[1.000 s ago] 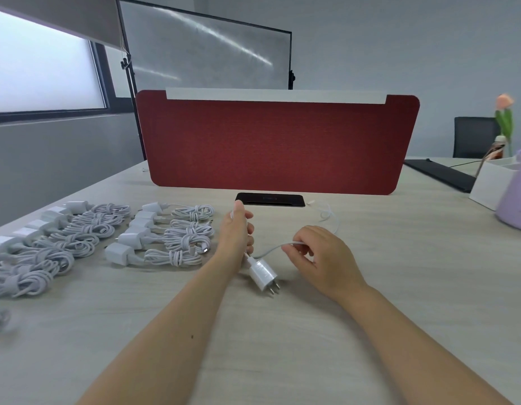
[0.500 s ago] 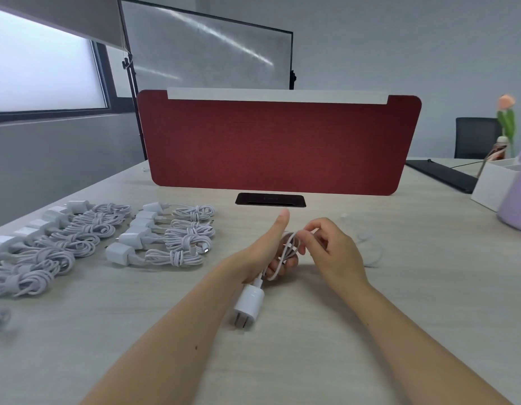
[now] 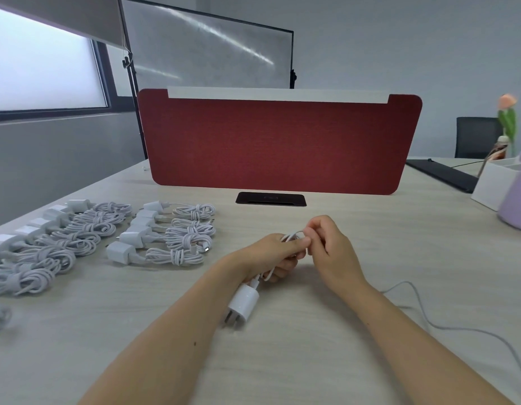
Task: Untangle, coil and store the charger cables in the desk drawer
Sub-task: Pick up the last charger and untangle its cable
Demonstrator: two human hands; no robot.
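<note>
The thin white charger cable is bunched in loops in the left hand, just above the pale wood-grain counter. Its white square plug block dangles below the palm. The left hand's fingers are curled round the loops, and the right hand pinches the strand at the top of the bundle. For a neat coil, each turn should probably match the one before it, with the slack tail fed in untwisted. The fingers hide the loop count, the tail runs off the right edge, and no drawer shows.
</note>
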